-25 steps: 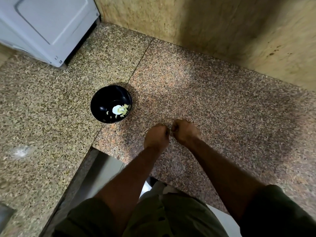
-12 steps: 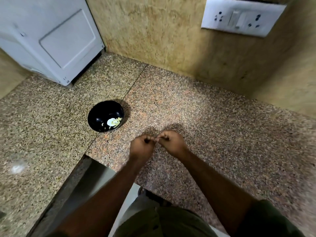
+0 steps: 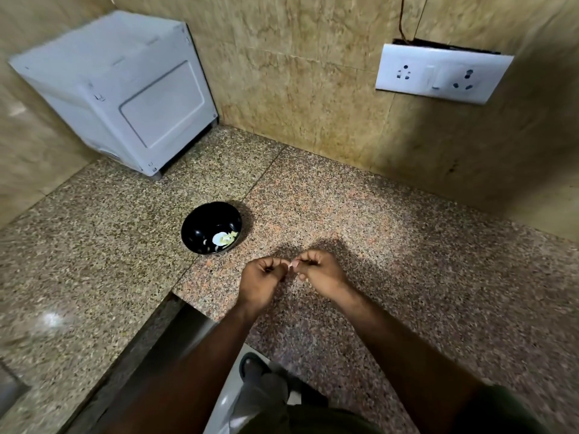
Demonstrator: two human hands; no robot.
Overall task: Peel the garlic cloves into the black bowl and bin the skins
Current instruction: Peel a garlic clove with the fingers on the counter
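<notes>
Over the granite table [image 3: 407, 261], both hands meet: left hand [image 3: 261, 278] and right hand [image 3: 322, 274] curled, fingers pinching a small pale garlic clove [image 3: 293, 265] between them. Clove too small to tell its long axis. Black bowl [image 3: 194, 227] sits forward-left of the hands, near, apart from them; left hand is nearer, so the drop probably goes that way. Peeled bits already lie in the bowl. No bin in view. Versus half a second back: the view is tilted up, more wall, socket plate [image 3: 438, 73] and white appliance [image 3: 125, 95] showing; hands stay together, same pinch.
</notes>
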